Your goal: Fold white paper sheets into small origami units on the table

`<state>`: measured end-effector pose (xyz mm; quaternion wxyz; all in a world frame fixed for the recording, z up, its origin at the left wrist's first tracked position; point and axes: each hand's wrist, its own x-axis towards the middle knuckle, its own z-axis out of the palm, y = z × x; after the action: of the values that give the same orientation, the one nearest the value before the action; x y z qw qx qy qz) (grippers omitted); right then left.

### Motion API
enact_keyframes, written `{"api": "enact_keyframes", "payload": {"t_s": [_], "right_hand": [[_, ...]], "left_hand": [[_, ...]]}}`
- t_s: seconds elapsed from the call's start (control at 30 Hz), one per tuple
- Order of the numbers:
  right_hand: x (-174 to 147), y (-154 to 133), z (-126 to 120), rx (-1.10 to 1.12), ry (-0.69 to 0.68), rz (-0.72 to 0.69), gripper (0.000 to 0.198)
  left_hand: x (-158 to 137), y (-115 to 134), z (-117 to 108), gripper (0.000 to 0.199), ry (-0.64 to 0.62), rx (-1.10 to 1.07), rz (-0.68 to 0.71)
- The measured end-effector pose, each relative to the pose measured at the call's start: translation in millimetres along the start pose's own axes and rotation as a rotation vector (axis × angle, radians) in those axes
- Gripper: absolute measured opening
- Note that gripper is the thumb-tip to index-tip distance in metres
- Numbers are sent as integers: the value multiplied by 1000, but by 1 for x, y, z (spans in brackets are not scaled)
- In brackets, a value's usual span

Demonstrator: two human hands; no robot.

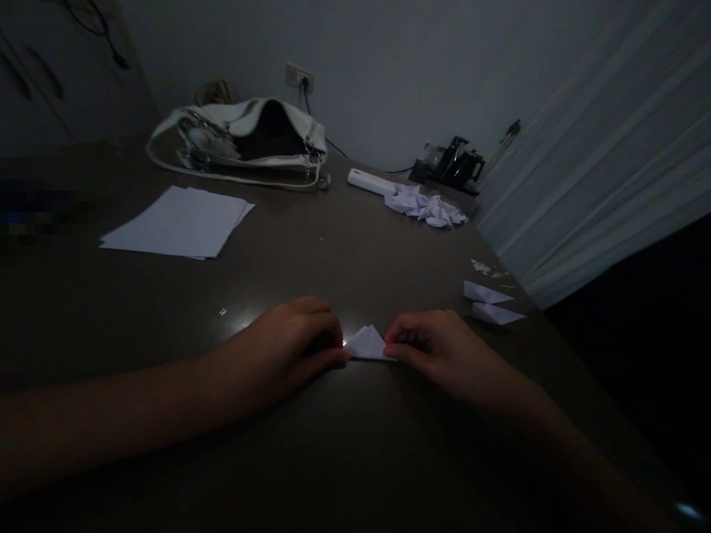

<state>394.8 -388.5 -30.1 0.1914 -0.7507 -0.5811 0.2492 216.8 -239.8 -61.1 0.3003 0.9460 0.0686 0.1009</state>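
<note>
A small piece of white folded paper (367, 343), roughly triangular with its peak pointing away from me, lies on the dark table between my hands. My left hand (303, 340) pinches its left corner between thumb and curled fingers. At the opposite corner, my right hand (433, 344) grips the paper the same way. Two folded paper pieces (496, 314) with pointed ends rest on the table to the right of my right hand.
A stack of white sheets (172, 223) lies at the left. Behind it sits an open white handbag (222, 166). A white stick-like object (369, 180) and a cluster of folded paper (430, 209) lie farther back. Dark coffee-maker-like items (452, 164) stand near the curtain (600, 141).
</note>
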Motion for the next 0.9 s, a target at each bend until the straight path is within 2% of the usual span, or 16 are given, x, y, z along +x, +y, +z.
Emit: {"api": "enact_keyframes", "payload": {"t_s": [0.17, 0.43, 0.73, 0.9], "right_hand": [[0, -5, 0, -5, 29, 33, 6], [-3, -6, 2, 7, 29, 62, 6], [-1, 0, 4, 32, 39, 24, 4], [-1, -2, 3, 26, 25, 56, 5]], "left_hand": [[-1, 0, 0, 17, 28, -7, 15], [2, 3, -3, 14, 17, -38, -134], [2, 6, -4, 18, 41, 4, -102], [2, 5, -3, 18, 37, 26, -75]]}}
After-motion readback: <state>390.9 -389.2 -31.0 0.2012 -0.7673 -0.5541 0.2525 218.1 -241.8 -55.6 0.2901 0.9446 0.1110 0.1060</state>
